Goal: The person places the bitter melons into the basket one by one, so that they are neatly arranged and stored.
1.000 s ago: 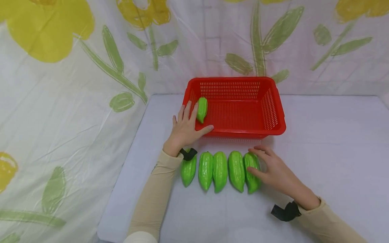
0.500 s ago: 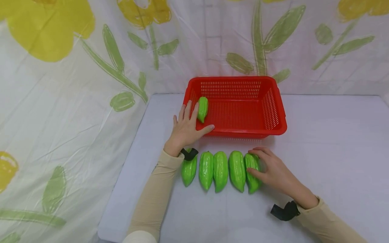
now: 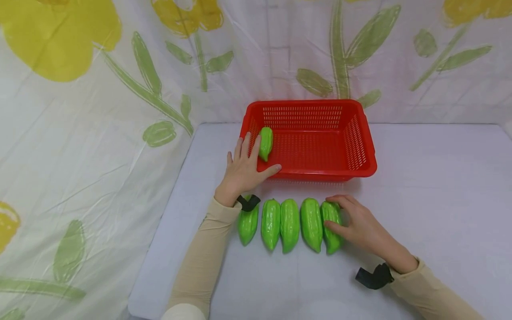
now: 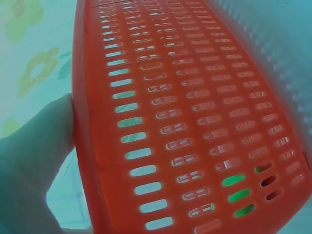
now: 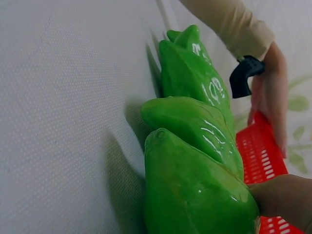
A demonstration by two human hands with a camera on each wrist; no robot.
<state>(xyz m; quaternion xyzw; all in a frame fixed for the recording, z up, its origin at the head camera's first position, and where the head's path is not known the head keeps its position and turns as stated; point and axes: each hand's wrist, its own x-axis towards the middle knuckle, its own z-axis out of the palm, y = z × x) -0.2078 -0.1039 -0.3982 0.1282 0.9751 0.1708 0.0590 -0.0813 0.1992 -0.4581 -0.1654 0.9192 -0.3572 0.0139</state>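
Note:
A red basket (image 3: 308, 173) stands at the back of the table in the head view, with one glossy green, ridged, gourd-like fruit (image 3: 266, 143) inside at its left end. My left hand (image 3: 244, 171) rests on the basket's front left corner, fingers spread and fairly straight. The left wrist view shows the slotted basket wall (image 4: 161, 117) beside that hand (image 4: 29, 170). Several similar fruits lie in a row in front of the basket. Around the rightmost fruit (image 3: 332, 229) curve the thumb and fingers of my right hand (image 3: 362, 226); in the right wrist view the thumb touches this fruit (image 5: 195, 195).
My left wrist with its black band (image 3: 249, 203) hangs over the leftmost fruit (image 3: 248, 226), partly hiding it. Other fruits (image 3: 270, 224) lie close together between the hands on the white table (image 3: 260, 284). A flower-patterned curtain (image 3: 276, 58) hangs behind and to the left.
Hardly anything differs. The fingers of my right hand sit slightly closer around the rightmost fruit; my left hand, the basket and the fruits stay in place.

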